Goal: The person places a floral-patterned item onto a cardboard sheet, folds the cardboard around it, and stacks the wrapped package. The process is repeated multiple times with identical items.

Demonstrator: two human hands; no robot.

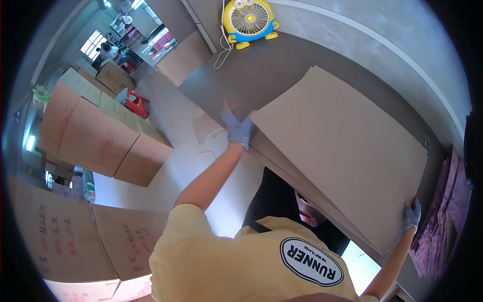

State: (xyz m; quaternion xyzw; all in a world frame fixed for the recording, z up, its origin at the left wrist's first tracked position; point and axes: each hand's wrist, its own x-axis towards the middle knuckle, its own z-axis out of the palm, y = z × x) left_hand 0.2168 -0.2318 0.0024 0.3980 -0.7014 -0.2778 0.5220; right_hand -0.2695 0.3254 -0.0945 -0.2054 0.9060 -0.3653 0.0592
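Shirt (216,261): yellow, nearest the cam., w/ an oval badge printed on the front.
L hand (236,127): grey-gloved, held by the left corner of the top sheet; fingers spread apart, contact w/ the board not certain.
R hand (412,215): also gloved, placed at the sheet's right end; fingers seen along the edge, but whether clamped can't be told.
Top sheet (337,151): plain brown cardboard, carried on the grey tabletop (282,58), set over the lower sheets (279,158), near edges not flush.
Progress: top sheet seemingly laid on the pile, squaring-up not done; remaining amt. can't be judged.
Sheet count: 1 on top, prob. 2+ beneath; edges poorly seen, so approx. only.
Other counts: 1 yellow-and-blue fan (249,20) at the tabletop's far side; 1 red stool (136,103); several cartons (98,136) at left, partly cut off; 1 pile of pink patterned pcs. (443,221) at right, no. unclear.
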